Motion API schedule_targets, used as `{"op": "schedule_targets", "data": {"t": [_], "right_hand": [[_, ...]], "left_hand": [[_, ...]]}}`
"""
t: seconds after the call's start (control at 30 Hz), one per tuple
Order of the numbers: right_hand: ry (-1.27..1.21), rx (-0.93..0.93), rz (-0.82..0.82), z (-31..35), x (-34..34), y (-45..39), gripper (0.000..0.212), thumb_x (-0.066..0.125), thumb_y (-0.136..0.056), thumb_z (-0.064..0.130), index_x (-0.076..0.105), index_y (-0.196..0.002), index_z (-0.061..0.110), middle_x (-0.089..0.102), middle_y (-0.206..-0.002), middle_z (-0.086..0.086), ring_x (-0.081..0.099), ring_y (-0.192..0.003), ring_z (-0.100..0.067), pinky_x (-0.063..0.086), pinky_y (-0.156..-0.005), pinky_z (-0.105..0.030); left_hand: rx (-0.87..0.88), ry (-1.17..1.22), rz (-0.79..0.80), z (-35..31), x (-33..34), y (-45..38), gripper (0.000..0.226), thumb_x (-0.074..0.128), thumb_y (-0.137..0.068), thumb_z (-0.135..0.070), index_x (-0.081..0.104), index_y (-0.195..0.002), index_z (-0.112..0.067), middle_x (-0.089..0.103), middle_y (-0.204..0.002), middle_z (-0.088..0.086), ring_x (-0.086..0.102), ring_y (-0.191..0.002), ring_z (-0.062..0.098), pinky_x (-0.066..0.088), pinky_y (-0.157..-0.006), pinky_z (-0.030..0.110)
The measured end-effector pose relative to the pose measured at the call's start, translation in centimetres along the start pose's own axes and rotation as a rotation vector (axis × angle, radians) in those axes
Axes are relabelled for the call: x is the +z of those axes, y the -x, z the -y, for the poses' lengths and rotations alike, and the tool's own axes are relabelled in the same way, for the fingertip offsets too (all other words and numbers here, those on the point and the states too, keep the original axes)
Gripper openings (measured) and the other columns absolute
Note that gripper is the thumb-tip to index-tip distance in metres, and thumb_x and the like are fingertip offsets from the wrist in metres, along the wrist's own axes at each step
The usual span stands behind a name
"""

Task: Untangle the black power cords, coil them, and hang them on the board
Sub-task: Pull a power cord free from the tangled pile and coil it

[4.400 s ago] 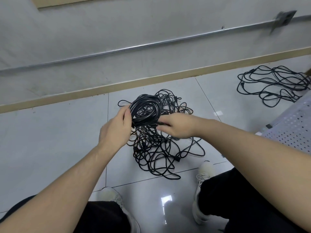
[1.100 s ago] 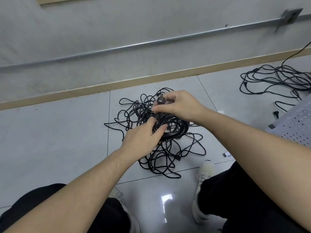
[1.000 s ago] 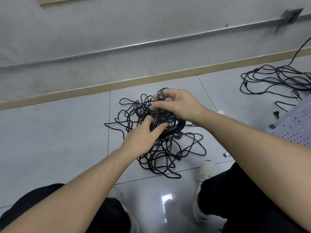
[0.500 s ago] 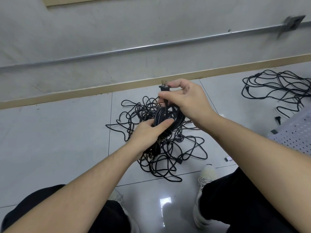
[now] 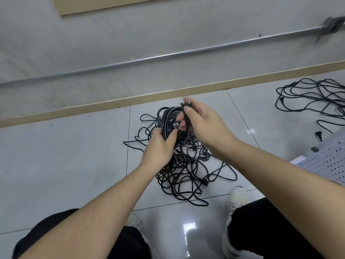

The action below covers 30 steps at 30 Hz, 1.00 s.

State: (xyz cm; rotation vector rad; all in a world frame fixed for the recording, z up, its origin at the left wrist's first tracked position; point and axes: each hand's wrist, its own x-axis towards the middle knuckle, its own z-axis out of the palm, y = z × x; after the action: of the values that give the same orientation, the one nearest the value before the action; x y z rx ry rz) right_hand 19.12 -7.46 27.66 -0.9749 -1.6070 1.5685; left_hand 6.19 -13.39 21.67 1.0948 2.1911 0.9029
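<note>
A coiled black power cord [image 5: 169, 118] is held up over a tangled pile of black cords [image 5: 188, 171] on the tiled floor. My left hand [image 5: 159, 148] grips the coil's lower side, fingers curled round the strands. My right hand [image 5: 202, 121] pinches the cord's plug end [image 5: 186, 106], prongs pointing up, just right of the coil. The white perforated board [image 5: 324, 161] lies at the right edge.
A second loose bunch of black cords [image 5: 315, 98] lies on the floor at the far right. A wall with a metal conduit [image 5: 168, 56] and a tan baseboard [image 5: 112, 105] runs behind. My knees and white shoes [image 5: 236, 200] are below the pile.
Over the last second both hands have lifted the coil higher off the pile. My right hand has drawn the plug end up, prongs upward, beside the coil.
</note>
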Motion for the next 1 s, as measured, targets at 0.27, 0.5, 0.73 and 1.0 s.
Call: {"op": "schedule_targets", "data": {"t": [0.27, 0.5, 0.73, 1.0], "right_hand": [[-0.228, 0.394, 0.142, 0.8, -1.5, 0.1, 0.020, 0.058, -0.104, 0.021, 0.065, -0.092, 0.006, 0.078, -0.086, -0.006, 0.071, -0.070, -0.013, 0.062, -0.074, -0.024], [-0.205, 0.513, 0.122, 0.3, -2.5, -0.1, 0.018, 0.068, -0.097, 0.018, 0.071, -0.101, 0.000, 0.078, -0.087, -0.016, 0.075, -0.068, -0.018, 0.061, -0.060, -0.026], [-0.070, 0.508, 0.118, -0.2, -2.2, -0.3, 0.020, 0.076, -0.091, 0.023, 0.069, -0.091, 0.003, 0.077, -0.076, -0.013, 0.074, -0.062, -0.016, 0.056, -0.050, -0.023], [0.279, 0.468, 0.039, -1.4, -2.8, -0.9, 0.045, 0.074, -0.084, 0.053, 0.063, -0.082, 0.010, 0.066, -0.057, -0.004, 0.059, -0.045, -0.015, 0.057, -0.053, -0.029]], "left_hand": [[0.026, -0.071, -0.030, -0.6, -0.1, 0.4, 0.036, 0.051, -0.099, -0.054, 0.046, -0.111, -0.021, 0.057, -0.090, -0.011, 0.059, -0.083, 0.017, 0.044, -0.071, 0.037], [0.031, 0.046, -0.104, -0.8, 0.2, 0.9, 0.048, 0.036, -0.100, -0.066, 0.052, -0.103, -0.021, 0.061, -0.091, -0.009, 0.060, -0.089, 0.019, 0.046, -0.079, 0.038], [0.086, -0.032, -0.170, -1.2, -0.4, 1.5, 0.040, 0.037, -0.102, -0.061, 0.051, -0.103, -0.024, 0.059, -0.084, -0.013, 0.057, -0.079, 0.011, 0.038, -0.072, 0.035], [0.227, -0.106, -0.121, -1.5, -1.0, 2.3, 0.043, 0.056, -0.080, -0.072, 0.048, -0.101, -0.035, 0.063, -0.081, -0.015, 0.060, -0.076, 0.002, 0.044, -0.067, 0.033]]}}
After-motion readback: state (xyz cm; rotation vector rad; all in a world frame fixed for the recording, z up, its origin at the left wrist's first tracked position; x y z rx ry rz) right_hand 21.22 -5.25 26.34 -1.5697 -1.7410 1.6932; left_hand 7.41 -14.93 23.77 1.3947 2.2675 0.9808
